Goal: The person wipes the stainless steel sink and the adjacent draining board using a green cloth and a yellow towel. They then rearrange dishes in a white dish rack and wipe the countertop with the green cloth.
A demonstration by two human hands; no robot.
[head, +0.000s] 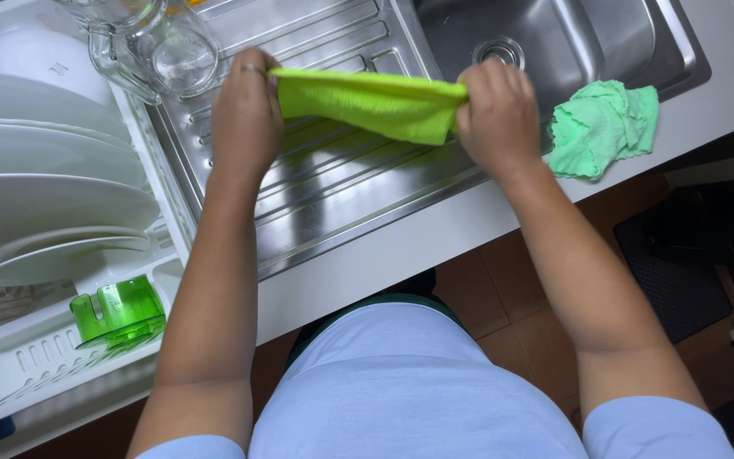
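Steel drainboard (333, 183) under 2 hands (246, 115) (498, 117) gripping lime cloth (367, 102); brown floor tiles (477, 293).

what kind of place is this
Most likely a home kitchen, at the sink counter. A stainless steel sink with a ribbed draining board sits beside a white dish rack of plates, and both hands stretch a green cloth.

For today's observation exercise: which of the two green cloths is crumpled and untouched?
The paler mint-green cloth by the sink bowl lies crumpled; both hands stretch the lime one.
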